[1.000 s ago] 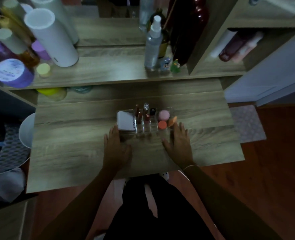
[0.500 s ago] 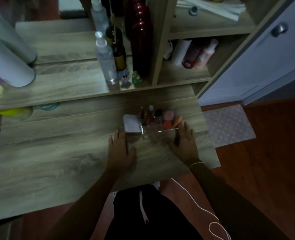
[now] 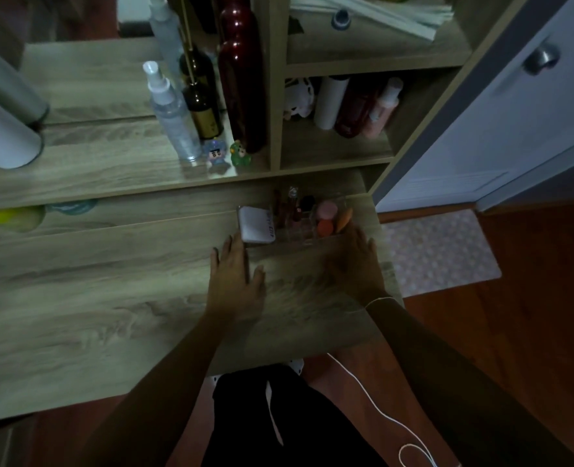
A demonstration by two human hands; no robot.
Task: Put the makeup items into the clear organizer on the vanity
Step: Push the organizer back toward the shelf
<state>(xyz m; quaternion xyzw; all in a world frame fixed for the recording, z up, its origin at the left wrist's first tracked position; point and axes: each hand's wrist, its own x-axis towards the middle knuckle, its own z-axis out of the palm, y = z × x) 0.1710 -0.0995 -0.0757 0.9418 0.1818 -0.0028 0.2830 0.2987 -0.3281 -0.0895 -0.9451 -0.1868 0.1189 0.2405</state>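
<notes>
The clear organizer (image 3: pixel 307 234) stands near the far right of the wooden vanity top (image 3: pixel 110 298). Inside it are a white compact (image 3: pixel 256 226), several upright lipsticks (image 3: pixel 289 208), a pink sponge (image 3: pixel 326 208), an orange round sponge (image 3: pixel 325 227) and an orange teardrop sponge (image 3: pixel 343 220). My left hand (image 3: pixel 235 278) lies flat on the wood, fingertips just at the compact's near left corner. Flat at the organizer's near right corner rests my right hand (image 3: pixel 354 261), fingers spread. Neither hand holds anything.
On the raised shelf behind stand a clear spray bottle (image 3: pixel 172 116), a dark brown bottle (image 3: pixel 202 106), a tall red bottle (image 3: pixel 242 79) and two small figurines (image 3: pixel 226 153). White cylinders (image 3: pixel 2 129) sit far left. A cubby holds more bottles (image 3: pixel 356 106). The vanity's right edge drops to a floor mat (image 3: pixel 440 251).
The view has swung left and closer, so the organizer now sits toward the right. Both hands stay flat on the wood beside the organizer, holding nothing.
</notes>
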